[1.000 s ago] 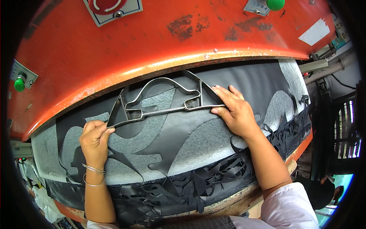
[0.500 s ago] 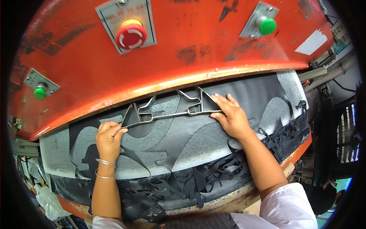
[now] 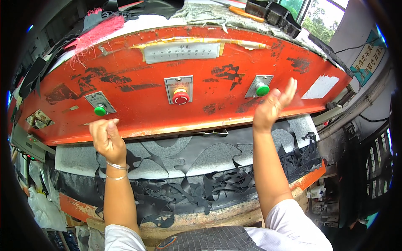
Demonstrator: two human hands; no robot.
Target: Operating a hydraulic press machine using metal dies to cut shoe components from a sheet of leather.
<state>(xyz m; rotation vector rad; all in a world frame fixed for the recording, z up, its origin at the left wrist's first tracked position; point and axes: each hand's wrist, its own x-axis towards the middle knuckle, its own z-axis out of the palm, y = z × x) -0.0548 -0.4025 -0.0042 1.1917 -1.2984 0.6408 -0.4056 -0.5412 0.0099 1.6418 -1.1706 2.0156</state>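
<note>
My left hand point(image 3: 108, 140) is raised just below the left green push button point(image 3: 100, 110) on the red press head point(image 3: 142, 113). Its fingers are curled in and nothing is in them. Beside the right green push button point(image 3: 262, 89) is my right hand point(image 3: 274, 106), with its fingers stretched upward and holding nothing. A metal cutting die point(image 3: 215, 133) lies on the black sheet material point(image 3: 194, 146). Most of the die is hidden under the press head's lower edge. The sheet, with shapes cut out of it, rests on a pale cutting board point(image 3: 73, 161).
A red stop button point(image 3: 181, 97) sits between the green ones. Black offcuts point(image 3: 226, 184) pile along the near edge. Atop the press lie an orange-handled tool point(image 3: 245, 14), a black die point(image 3: 274, 16) and pink fabric scraps point(image 3: 98, 35). Plastic bags point(image 3: 46, 209) hang at left.
Both hands have let go of the cutting die and moved up to the green buttons. The view has tilted up, showing the press top. The die now sits mostly beneath the press head.
</note>
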